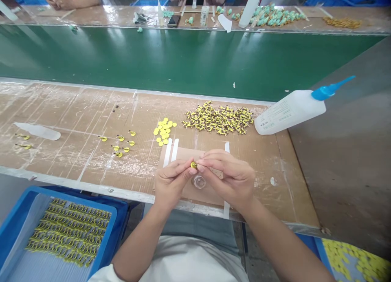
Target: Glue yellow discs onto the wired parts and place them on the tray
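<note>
My left hand [171, 182] and my right hand [229, 178] meet above a cardboard sheet [183, 155], their fingertips pinching a small yellow piece [193, 164] from both sides. Just below the fingers stands a small clear glass jar [199, 181]. Beyond the hands lie a cluster of flat yellow discs [163, 131] and a heap of yellow-and-black parts [218, 119]. Several finished yellow pieces [117, 143] are scattered to the left. A white glue bottle [290, 113] with a blue nozzle lies on the far right.
White plastic strips [168, 151] lie on the cardboard. A blue tray [67, 233] of yellow pieces in rows sits at lower left, and a bin of yellow discs [351, 261] at lower right. A green divider [183, 58] separates my bench from co-workers' bench opposite.
</note>
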Action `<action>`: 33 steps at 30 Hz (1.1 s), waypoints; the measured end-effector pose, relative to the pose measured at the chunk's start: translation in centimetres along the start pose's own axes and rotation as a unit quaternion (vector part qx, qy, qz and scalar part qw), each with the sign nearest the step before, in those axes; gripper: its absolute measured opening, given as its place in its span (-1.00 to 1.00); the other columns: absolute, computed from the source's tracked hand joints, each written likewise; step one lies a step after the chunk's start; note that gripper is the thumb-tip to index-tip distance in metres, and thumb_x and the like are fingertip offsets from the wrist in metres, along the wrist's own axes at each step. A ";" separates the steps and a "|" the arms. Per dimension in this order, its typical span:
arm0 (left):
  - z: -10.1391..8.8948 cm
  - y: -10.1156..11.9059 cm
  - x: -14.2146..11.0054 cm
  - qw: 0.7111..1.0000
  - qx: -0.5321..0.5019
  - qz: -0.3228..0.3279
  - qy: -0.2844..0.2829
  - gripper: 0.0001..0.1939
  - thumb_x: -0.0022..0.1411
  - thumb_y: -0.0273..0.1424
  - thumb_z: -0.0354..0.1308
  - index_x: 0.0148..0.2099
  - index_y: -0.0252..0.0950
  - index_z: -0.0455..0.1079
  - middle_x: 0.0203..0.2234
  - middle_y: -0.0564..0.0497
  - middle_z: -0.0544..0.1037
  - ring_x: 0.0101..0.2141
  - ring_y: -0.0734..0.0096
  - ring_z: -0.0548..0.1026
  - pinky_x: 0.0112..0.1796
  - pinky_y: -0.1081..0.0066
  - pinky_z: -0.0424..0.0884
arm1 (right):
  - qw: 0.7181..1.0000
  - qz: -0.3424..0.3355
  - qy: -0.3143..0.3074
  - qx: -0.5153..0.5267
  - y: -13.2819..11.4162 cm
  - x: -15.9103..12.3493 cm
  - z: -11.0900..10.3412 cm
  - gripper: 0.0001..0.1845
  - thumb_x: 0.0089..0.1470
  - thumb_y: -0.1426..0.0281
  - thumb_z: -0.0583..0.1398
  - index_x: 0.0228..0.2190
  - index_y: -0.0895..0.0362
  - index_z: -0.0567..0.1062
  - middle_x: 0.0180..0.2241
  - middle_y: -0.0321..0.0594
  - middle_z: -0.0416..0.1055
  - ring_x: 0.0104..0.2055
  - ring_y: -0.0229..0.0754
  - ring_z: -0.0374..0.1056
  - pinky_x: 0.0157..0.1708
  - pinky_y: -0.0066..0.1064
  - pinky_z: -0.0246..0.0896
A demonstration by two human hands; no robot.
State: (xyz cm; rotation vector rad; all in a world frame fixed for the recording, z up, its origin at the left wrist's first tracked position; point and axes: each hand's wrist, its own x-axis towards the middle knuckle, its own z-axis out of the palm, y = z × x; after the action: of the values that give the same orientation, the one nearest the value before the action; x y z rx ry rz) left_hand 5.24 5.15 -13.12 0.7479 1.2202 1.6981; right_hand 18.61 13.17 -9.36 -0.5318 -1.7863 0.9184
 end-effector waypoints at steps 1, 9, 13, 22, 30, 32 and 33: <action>-0.1 0.0 0.0 1.000 0.006 0.007 -0.001 -0.75 0.10 -0.47 0.38 -0.13 -0.14 0.62 -0.30 -0.01 0.66 -0.30 0.46 0.57 -0.25 0.51 0.53 | 1.000 -0.003 -0.001 0.001 -0.1 0.1 0.0 -0.76 0.03 0.59 0.31 -0.30 0.04 0.65 -0.41 -0.21 0.59 -0.34 -0.14 0.52 -0.20 -0.24 0.48; -0.1 0.0 -0.3 0.998 0.034 0.049 -0.004 -0.72 0.11 -0.49 0.37 -0.10 -0.13 0.61 -0.33 -0.01 0.65 -0.33 0.44 0.55 -0.31 0.48 0.51 | 1.000 -0.003 -0.016 0.019 -0.1 -0.2 -0.2 -0.69 0.02 0.63 0.30 -0.24 0.04 0.64 -0.37 -0.19 0.59 -0.29 -0.13 0.51 -0.18 -0.22 0.47; 0.0 0.5 -0.4 0.996 0.054 0.070 -0.013 -0.71 0.12 -0.51 0.36 -0.10 -0.11 0.61 -0.35 0.00 0.65 -0.35 0.47 0.55 -0.32 0.51 0.50 | 0.999 -0.003 -0.026 0.029 0.0 -0.6 -0.3 -0.65 0.02 0.66 0.29 -0.21 0.03 0.63 -0.34 -0.18 0.59 -0.26 -0.11 0.51 -0.15 -0.19 0.46; 0.4 1.4 -0.8 0.996 0.054 0.077 0.000 -0.73 0.09 -0.49 0.38 -0.14 -0.11 0.63 -0.37 0.00 0.67 -0.37 0.47 0.56 -0.34 0.54 0.50 | 0.999 -0.009 -0.030 0.031 -0.6 -0.7 -0.5 -0.61 0.01 0.70 0.29 -0.18 0.06 0.62 -0.32 -0.17 0.58 -0.23 -0.10 0.51 -0.14 -0.18 0.44; 0.8 1.7 -1.1 0.992 -0.085 -0.089 -0.006 -0.80 0.02 -0.36 0.45 -0.23 -0.16 0.65 -0.38 -0.06 0.69 -0.43 0.36 0.63 -0.33 0.41 0.61 | 0.999 0.031 -0.008 0.023 -2.1 -0.5 -0.5 -0.64 0.02 0.64 0.32 -0.18 0.00 0.63 -0.33 -0.23 0.59 -0.34 -0.19 0.49 -0.26 -0.29 0.44; 0.8 1.8 -1.2 0.989 -0.103 -0.110 -0.004 -0.79 -0.02 -0.34 0.47 -0.25 -0.18 0.65 -0.41 -0.06 0.69 -0.47 0.34 0.64 -0.37 0.41 0.63 | 0.998 0.052 -0.011 0.022 -2.4 -0.5 -0.5 -0.66 0.03 0.62 0.32 -0.19 0.00 0.63 -0.34 -0.23 0.59 -0.34 -0.19 0.49 -0.27 -0.30 0.43; 0.8 1.9 -1.2 0.988 -0.106 -0.114 -0.002 -0.79 -0.03 -0.34 0.48 -0.27 -0.18 0.65 -0.42 -0.06 0.69 -0.47 0.32 0.64 -0.38 0.41 0.63 | 0.998 0.063 -0.013 0.024 -2.4 -0.5 -0.5 -0.66 0.03 0.61 0.32 -0.19 0.00 0.63 -0.33 -0.23 0.59 -0.33 -0.19 0.49 -0.26 -0.30 0.43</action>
State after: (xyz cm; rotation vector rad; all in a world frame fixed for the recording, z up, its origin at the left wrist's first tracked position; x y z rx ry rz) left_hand 5.86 4.19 -11.04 0.4637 1.0577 1.6042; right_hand 19.45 11.47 -7.64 -0.6088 -1.7650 1.0562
